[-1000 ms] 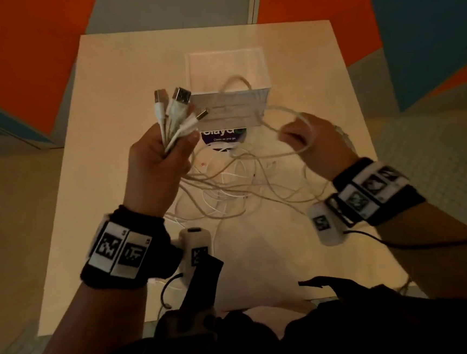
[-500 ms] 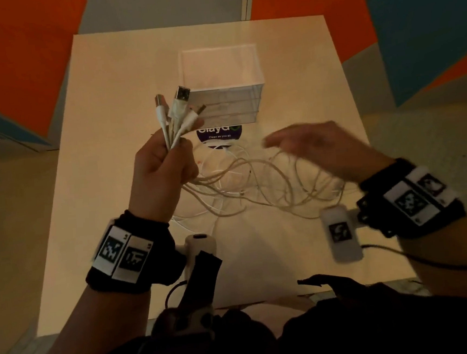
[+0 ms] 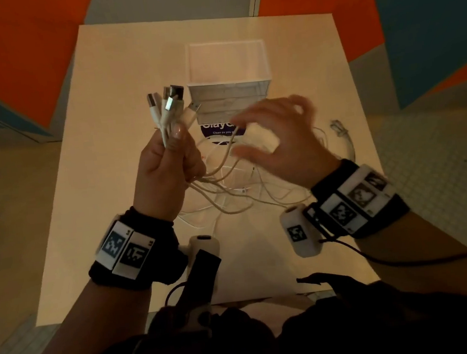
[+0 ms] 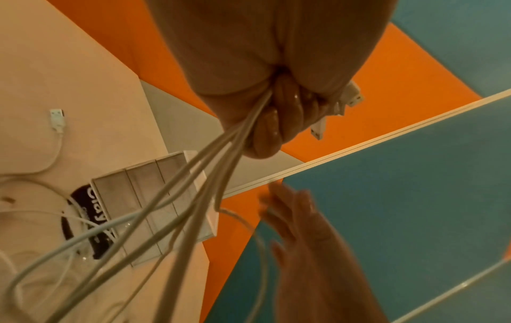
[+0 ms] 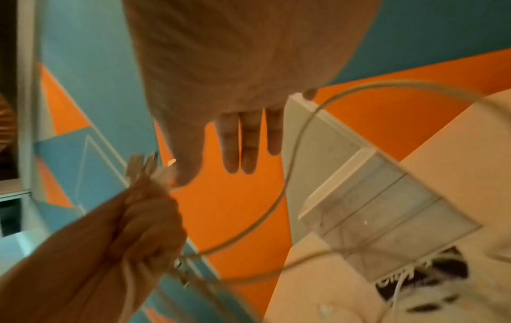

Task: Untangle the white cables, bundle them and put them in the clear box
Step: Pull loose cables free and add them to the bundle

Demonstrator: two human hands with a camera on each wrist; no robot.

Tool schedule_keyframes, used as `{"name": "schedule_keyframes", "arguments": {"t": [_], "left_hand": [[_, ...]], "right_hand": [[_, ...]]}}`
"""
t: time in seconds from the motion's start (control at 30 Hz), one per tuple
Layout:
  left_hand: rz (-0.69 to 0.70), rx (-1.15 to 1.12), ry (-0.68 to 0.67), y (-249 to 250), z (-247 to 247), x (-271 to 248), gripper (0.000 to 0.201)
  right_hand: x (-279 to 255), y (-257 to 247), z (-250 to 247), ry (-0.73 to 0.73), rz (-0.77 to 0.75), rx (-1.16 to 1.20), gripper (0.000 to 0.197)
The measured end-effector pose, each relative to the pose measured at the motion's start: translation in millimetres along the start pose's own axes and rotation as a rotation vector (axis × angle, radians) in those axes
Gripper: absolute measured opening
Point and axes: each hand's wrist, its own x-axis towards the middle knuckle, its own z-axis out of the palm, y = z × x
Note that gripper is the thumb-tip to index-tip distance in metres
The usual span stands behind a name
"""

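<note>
My left hand (image 3: 172, 156) is raised above the table and grips several white cables (image 3: 228, 194) just below their plugs (image 3: 169, 103), which fan upward. In the left wrist view the fingers (image 4: 265, 122) curl round the strands (image 4: 193, 196) that trail down to a tangle on the table. To its right, my right hand (image 3: 274, 136) is blurred, its fingers (image 5: 249, 142) straight and spread. One cable loop (image 5: 290, 174) arcs across that hand; no grip on it shows. The clear box (image 3: 229, 98) stands behind both hands, with nothing visible inside.
A dark round label (image 3: 217, 129) lies under the cables in front of the box. One loose plug (image 3: 338, 126) rests on the pale table (image 3: 109, 131) at the right. Orange and teal floor surrounds the table.
My right hand let go of the loop it pinched at the right, opened, and swept left toward the left hand. The left hand kept its hold on the plug ends.
</note>
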Motion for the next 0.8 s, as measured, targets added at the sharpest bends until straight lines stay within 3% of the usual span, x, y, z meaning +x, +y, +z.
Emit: {"name": "schedule_keyframes", "arguments": {"t": [0.07, 0.1, 0.13, 0.2, 0.27, 0.37, 0.53, 0.57, 0.63, 0.67, 0.73, 0.8], "left_hand": [[0.008, -0.034, -0.05, 3, 3, 2, 0.03], [0.015, -0.043, -0.073, 5, 4, 3, 0.031], [0.018, -0.049, -0.089, 6, 4, 4, 0.032], [0.009, -0.055, -0.09, 7, 2, 5, 0.034], [0.005, -0.046, -0.072, 9, -4, 5, 0.035], [0.019, -0.032, -0.041, 11, -12, 5, 0.033], [-0.008, -0.033, -0.047, 3, -6, 3, 0.035], [-0.023, -0.037, -0.06, 0, -3, 2, 0.036], [-0.066, -0.038, -0.084, -7, 1, -1, 0.036], [-0.092, -0.03, -0.096, -12, 1, -3, 0.037], [-0.151, -0.018, -0.118, -22, -3, -6, 0.04], [-0.202, -0.016, -0.117, -30, -8, -8, 0.039]], "right_hand": [[4, -14, 15, -0.372, -0.074, 0.079, 0.086], [4, -14, 27, -0.529, -0.097, 0.067, 0.089], [1, -12, 38, -0.612, -0.133, 0.044, 0.078], [-5, -6, 50, -0.619, -0.187, 0.039, 0.031], [-13, 8, 53, -0.629, -0.094, 0.103, 0.008], [-28, 36, 47, -0.574, 0.032, 0.043, 0.014], [-38, 70, 28, -0.361, 0.213, -0.262, 0.017], [-39, 74, 27, -0.413, 0.219, -0.322, 0.018], [-41, 76, 28, -0.658, 0.242, -0.334, 0.016], [-41, 77, 32, -0.798, 0.267, -0.245, 0.018], [-40, 75, 39, -0.977, 0.377, 0.117, 0.044], [-35, 70, 48, -0.918, 0.612, 0.583, 0.055]]}}
